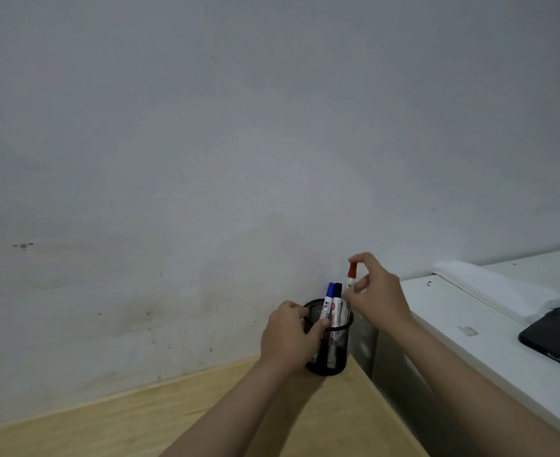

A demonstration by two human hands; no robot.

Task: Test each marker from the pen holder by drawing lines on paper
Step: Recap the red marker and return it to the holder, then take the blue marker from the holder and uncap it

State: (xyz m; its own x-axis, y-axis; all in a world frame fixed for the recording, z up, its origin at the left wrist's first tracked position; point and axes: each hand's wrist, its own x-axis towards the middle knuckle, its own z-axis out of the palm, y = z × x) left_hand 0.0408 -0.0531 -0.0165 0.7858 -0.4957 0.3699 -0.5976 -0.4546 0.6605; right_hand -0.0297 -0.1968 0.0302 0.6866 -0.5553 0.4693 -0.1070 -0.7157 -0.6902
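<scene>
A black mesh pen holder [333,354] stands at the far right corner of a wooden table [206,410], close to the wall. My left hand [286,338] wraps around its left side and rim. A blue-capped marker [329,300] and a black-capped marker [337,301] stand upright inside it. My right hand [379,291] pinches a red-capped marker [351,275] by its top, raised higher than the other two, its lower end still within the holder. No drawing paper lies on the wooden table in view.
A white cabinet top [469,324] sits to the right, slightly higher than the table, with a gap between. On it lie a stack of white paper [492,288] and a dark phone [558,338]. A stained grey wall [206,159] fills the background.
</scene>
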